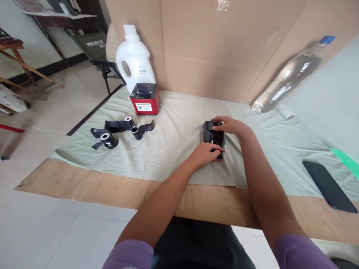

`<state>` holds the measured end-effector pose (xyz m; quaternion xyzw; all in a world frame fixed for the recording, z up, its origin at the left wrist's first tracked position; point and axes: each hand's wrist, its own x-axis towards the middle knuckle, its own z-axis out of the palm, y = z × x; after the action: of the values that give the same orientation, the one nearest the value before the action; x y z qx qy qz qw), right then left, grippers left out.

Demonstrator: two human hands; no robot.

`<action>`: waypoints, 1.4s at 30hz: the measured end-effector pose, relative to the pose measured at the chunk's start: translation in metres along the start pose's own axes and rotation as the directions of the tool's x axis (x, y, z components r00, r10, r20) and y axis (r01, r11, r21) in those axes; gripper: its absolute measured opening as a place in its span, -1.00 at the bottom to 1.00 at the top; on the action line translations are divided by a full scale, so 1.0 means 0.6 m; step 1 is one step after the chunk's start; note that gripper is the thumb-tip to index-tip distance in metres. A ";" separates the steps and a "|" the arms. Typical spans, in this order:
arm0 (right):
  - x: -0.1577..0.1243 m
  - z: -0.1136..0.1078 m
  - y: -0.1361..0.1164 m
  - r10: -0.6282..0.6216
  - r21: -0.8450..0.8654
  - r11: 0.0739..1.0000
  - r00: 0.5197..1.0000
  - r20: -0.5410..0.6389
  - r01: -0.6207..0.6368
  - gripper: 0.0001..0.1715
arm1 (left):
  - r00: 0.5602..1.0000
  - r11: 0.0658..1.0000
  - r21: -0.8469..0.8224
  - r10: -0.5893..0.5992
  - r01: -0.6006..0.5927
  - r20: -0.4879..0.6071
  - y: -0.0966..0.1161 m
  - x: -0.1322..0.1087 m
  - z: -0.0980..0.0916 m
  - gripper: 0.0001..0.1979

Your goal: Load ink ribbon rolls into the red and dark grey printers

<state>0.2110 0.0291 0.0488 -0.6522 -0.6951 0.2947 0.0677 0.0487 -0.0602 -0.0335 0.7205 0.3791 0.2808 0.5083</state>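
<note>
The left hand [206,154] and right hand [228,124] hold the device [213,137] at near and far ends; likely light, stiff and slick, it suits gripping by its sides.

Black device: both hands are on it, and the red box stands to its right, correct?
Wrong side: the head view shows the red box to the left of the black device. The left hand and right hand are on the device.

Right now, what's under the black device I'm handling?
The pale cloth shows around the black device, which seems to rest on it. The patch directly beneath is covered, and your left hand hides part of its near end too.
</note>
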 end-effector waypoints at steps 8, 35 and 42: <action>-0.003 -0.015 -0.030 0.127 -0.049 0.991 0.985 0.117 -0.122 -0.37 | 1.000 1.000 -0.007 -0.005 0.005 -0.007 0.005 -0.003 -0.003 -0.62; 0.012 -0.030 -0.047 0.281 -0.081 0.960 0.927 0.247 -0.270 0.02 | 1.000 1.000 -0.017 0.014 -0.014 -0.001 -0.005 0.005 0.005 -0.65; 0.021 -0.041 -0.063 0.408 -0.179 0.912 0.860 0.305 -0.369 0.06 | 1.000 1.000 0.005 0.007 -0.007 -0.003 0.002 0.000 0.002 -0.64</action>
<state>0.1883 0.0497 0.0842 -0.7217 -0.5661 0.3689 -0.1500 0.0499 -0.0613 -0.0330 0.7225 0.3781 0.2830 0.5050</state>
